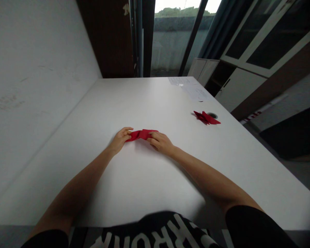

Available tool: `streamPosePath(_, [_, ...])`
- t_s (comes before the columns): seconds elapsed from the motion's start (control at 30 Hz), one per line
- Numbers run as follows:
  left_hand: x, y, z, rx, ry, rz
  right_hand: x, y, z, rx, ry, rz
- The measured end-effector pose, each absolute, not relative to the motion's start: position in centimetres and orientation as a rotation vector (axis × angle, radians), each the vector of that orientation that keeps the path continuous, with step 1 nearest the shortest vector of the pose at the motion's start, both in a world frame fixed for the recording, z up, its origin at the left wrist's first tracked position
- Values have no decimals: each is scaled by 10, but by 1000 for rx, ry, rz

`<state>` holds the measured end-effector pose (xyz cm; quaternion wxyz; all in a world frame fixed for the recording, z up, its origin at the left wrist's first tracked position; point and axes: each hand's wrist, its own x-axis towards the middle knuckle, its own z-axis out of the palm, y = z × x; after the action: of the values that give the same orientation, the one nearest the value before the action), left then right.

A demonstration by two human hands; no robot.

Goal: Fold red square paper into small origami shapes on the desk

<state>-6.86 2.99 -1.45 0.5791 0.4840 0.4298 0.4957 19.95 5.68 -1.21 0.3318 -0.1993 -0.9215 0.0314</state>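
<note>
A folded red cloth [142,134] lies on the white table [150,179] in front of me. My left hand [121,138] pinches its left end with thumb and fingers closed on it. On the cloth's right end rests my right hand [161,142], its fingers curled and pressing down on the fabric. The cloth is bunched into a narrow strip between the two hands.
A second red folded piece [206,117] lies further right beside a round cable hole [212,115]. Sheets of paper [192,89] sit at the far right corner. A white wall runs along the left; cabinets and a glass door stand beyond.
</note>
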Motion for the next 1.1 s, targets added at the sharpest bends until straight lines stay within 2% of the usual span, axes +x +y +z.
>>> streamPosePath(0.23, [-72, 26, -5, 1208, 1015, 882, 202, 60, -13, -451, -2375, 117])
streamPosePath(0.3, [-69, 25, -6, 1221, 1118, 915, 202, 60, -13, -435, -2380, 106])
streamPosePath(0.4, [-67, 27, -8, 1230, 1230, 1150, 201, 58, -12, -484, -2362, 123])
streamPosePath(0.53, [-69, 30, -6, 1256, 1264, 1441, 197, 54, -5, -679, -2215, 438])
streamPosePath(0.67, [-72, 29, 1, 1301, 1318, 1533, 194, 53, 6, -756, -1978, 918])
streamPosePath(0.83, [-81, 28, 15, 1353, 1382, 1434, 198, 63, 15, -685, -1756, 1415])
streamPosePath(1.1, [-98, 28, 38, 1293, 1286, 1076, 211, 75, 20, -711, -1729, 1645])
